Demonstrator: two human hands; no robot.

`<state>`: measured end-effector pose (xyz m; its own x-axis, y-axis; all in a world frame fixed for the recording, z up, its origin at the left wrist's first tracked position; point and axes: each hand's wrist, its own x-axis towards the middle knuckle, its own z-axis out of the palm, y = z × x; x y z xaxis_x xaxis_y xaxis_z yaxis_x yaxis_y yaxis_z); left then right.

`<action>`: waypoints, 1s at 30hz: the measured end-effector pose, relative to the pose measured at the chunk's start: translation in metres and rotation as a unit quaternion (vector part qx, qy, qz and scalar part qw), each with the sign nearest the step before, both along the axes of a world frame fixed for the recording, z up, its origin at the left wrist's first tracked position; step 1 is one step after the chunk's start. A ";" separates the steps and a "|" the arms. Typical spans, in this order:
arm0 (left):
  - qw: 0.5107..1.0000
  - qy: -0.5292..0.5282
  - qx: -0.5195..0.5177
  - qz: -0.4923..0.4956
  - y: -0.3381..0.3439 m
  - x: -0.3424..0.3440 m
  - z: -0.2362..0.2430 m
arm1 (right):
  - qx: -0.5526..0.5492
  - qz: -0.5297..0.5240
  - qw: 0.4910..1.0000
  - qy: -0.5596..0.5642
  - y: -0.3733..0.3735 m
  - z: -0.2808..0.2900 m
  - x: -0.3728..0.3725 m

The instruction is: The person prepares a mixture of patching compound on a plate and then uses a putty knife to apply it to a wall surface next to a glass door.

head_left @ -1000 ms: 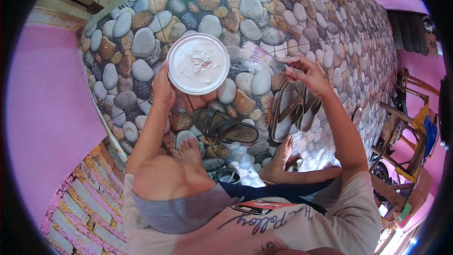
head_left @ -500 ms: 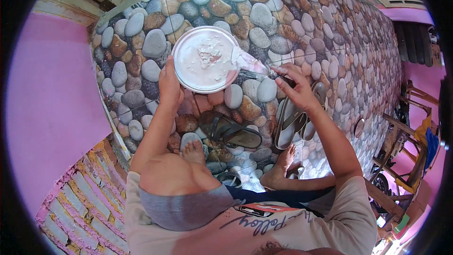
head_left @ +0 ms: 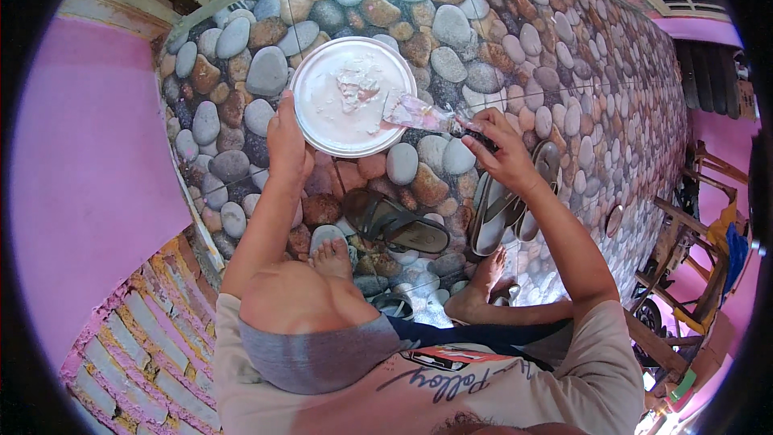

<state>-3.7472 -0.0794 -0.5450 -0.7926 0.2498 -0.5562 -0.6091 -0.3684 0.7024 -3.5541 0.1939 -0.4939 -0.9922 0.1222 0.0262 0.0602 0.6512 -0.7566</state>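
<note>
"Two grips busy, then. Where is each?"

"My right grip is clamped on the scraper by its dark handle. My left grip lies against the left side of the tub; some of its fingers are hidden, so I can't tell whether it clamps or merely steadies."

"And the tub itself?"

"In front of me, open side up, pale paste inside. I can't say if it rests on the floor or is held just off it. A dark sandal lies nearer me, apart from it."

"Which step is this?"

"Working the paste, I'd judge. The blade reaches across the tub's right edge, its smeared tip over the paste; touching or just above, I can't tell. The middle is rough, the rest smoother."

"What does the next move call for?"

"A low blade, I think, pushed leftward into the rough part. My left grip should brace the tub, or it could slide. Any lift wants the blade level, lest paste drop."
</note>
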 end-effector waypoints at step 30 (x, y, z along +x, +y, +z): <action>0.997 0.038 -0.038 0.046 -0.010 -0.023 0.016 | 0.026 0.035 0.996 -0.083 0.046 0.062 0.017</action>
<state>-3.7701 -0.0894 -0.5291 -0.8512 0.1333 -0.5077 -0.5184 -0.3652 0.7732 -3.5375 0.2404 -0.4322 -0.9895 0.0550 -0.1334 0.1337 0.6964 -0.7050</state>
